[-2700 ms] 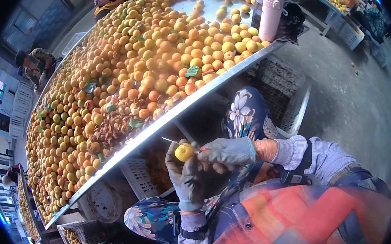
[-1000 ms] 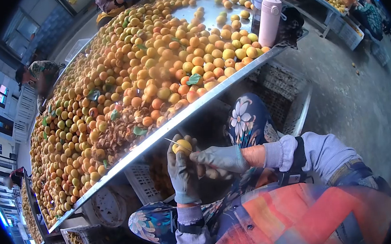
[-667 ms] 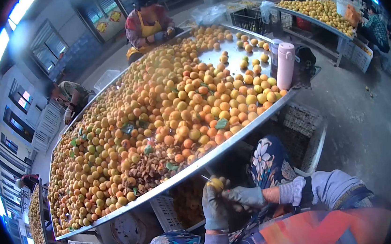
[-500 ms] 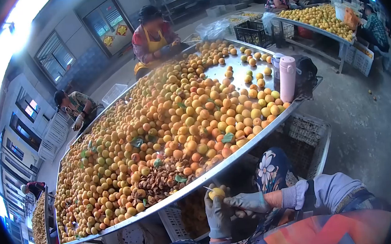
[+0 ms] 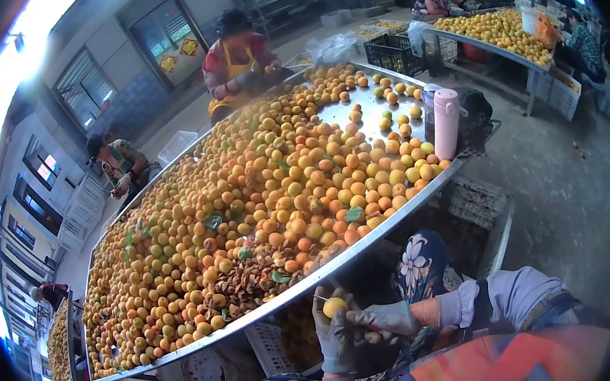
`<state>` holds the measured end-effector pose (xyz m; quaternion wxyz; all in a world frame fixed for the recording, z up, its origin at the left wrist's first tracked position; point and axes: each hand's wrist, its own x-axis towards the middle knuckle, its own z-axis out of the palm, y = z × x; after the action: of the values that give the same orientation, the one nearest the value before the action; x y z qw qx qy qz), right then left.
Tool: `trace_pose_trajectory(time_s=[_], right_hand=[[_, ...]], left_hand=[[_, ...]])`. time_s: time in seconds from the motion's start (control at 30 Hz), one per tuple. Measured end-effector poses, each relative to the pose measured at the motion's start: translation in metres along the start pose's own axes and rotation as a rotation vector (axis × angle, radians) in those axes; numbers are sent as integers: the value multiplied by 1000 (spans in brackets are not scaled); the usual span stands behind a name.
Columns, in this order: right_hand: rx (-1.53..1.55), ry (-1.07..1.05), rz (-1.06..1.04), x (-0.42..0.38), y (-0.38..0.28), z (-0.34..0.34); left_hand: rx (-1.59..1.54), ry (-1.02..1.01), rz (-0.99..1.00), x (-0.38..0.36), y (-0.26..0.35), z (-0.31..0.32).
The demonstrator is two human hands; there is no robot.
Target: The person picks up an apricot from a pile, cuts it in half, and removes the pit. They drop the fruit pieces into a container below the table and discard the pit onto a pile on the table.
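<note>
My left hand [image 5: 335, 340], in a grey glove, is closed around a yellow apricot [image 5: 334, 307] just below the table's near edge. A thin, pale metal tip [image 5: 320, 298] shows at the apricot's upper left. From the right, my gloved right hand [image 5: 392, 319] meets the fruit, its fingers closed on a slim tool with a bit of reddish handle showing. Most of that tool is hidden by the fingers and the apricot. Above my hands, apricots [image 5: 259, 173] cover much of the metal-rimmed table [image 5: 369, 241], with a heap of brown pits [image 5: 251, 280] near the edge.
A pink bottle [image 5: 446, 124] stands at the table's right corner. Crates [image 5: 497, 238] and a white bucket [image 5: 209, 376] sit under the table. Across it, a person in a yellow apron [image 5: 240, 68] works, another person [image 5: 121, 168] sits left. A second apricot table [image 5: 496, 36] stands behind.
Both my hands have shifted slightly left with the apricot, still held together. The apricot shows rounder and more fully between the fingers. Across the table, the aproned person's hands have moved up.
</note>
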<state>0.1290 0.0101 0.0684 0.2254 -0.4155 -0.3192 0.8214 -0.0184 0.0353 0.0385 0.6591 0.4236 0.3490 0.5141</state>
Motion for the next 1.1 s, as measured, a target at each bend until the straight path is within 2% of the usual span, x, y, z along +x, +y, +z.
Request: trace_pose_trajectory(time_s=[0.17,0.23,0.27,0.33,0.43,0.47,0.57,0.6,0.67,0.8,0.87,1.0,1.07,1.1], right_hand=[[-36,-30,-24,0,-4,1],[-60,-15,-105,12,9,0],[-60,-13,-102,12,14,1],[-6,104,-42,13,19,6],[-6,100,-29,16,21,4],[-26,98,-51,14,17,4],[-39,69,-5,12,5,-2],[-39,71,-6,12,4,-3],[-49,56,4,12,5,-4],[-54,47,-9,15,16,-3],[-167,98,-116,23,24,-5],[-122,107,-101,45,44,-10],[-112,122,-235,65,62,-20],[-107,123,-229,55,54,-15]], left_hand=[[-72,21,-93,1,-4,-5],[-154,88,-154,-1,-2,3],[-157,89,-156,-3,-5,2],[-245,29,-281,-2,-9,-3],[-260,70,-379,-1,-12,-5],[-258,71,-385,1,-17,-8],[29,40,-170,9,-25,-15],[29,39,-171,9,-22,-11],[61,155,-36,7,-20,-3],[73,159,-119,3,-20,-9],[-120,172,-247,4,-21,-9],[-77,201,-294,7,-20,-11],[-65,155,-345,8,-20,-13],[-65,158,-352,9,-20,-13]])
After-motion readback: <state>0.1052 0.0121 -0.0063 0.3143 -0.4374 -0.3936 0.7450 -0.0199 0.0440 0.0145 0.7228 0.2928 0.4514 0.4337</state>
